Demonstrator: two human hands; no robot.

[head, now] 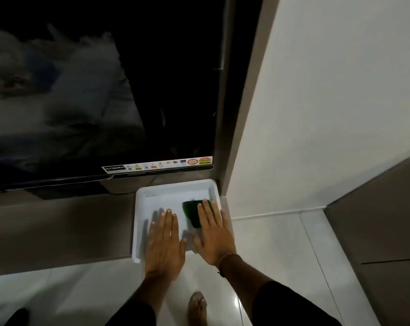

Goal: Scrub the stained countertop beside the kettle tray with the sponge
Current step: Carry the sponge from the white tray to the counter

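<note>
Dark glossy television screen (81,90): fills the upper left, standing at the back of the counter; a strip of small stickers (157,165) runs along its lower right edge.
Brown countertop (58,227): a flat dull surface below the screen, stretching from the left edge to the tray; I cannot make out any stain on it.
White rectangular plastic tray (140,203): sits at the right end of the countertop, its right wall close against the grey vertical trim; its near left corner reaches the counter's front edge.
Left hand (164,243): flat, palm down, fingers stretched out and close together, pressed on the tray's floor in its left half.
Green rectangular sponge (191,208): lies inside the tray, in its right half, blurred; only its far and left parts show from under the right hand's fingers.
Right hand (212,234): flat and open, palm down, fingers extended over the sponge and pressing on it, thumb pointing toward the left hand; the two hands are near each other but not touching.
Thin band (227,257): circles the right wrist.
Bare foot (197,307): on the glossy white floor tiles (281,267), below and between the forearms.
Pale wall (328,102): takes up the right side.
</note>
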